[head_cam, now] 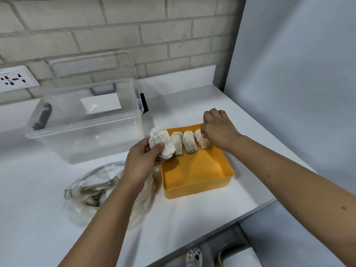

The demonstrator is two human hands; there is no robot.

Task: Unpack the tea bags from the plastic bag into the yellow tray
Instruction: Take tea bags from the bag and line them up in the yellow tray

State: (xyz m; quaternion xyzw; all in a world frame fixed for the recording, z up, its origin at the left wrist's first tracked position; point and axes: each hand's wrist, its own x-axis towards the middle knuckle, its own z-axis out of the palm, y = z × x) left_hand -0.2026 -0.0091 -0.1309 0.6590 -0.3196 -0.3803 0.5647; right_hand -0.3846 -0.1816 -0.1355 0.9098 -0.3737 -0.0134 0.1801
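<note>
Wall socket is cut off by the left edge. Clear storage box stands open-topped on the white counter. A dark item sits at its left wall, blurred through the plastic, can't tell what it is. Plastic bag lies crumpled in front of the box with a pale jumble of tea bags inside, count unreadable. The left forearm covers its right part.

Left hand is curled round a bunch of tea bags, held over the tray's far-left corner. Its fingers hide the bunch's lower end. Yellow tray is just right of the bag, near the counter's front edge. A row of tea bags stands along its far wall, and the near half of its floor is bare.

Right hand is over the far-right corner, pinching the rightmost tea bag, fingertips mostly hidden behind the hand. Grey panel closes off the right side, with bare counter between it and the tray. Things below the counter edge are cut off by the frame and unclear.
</note>
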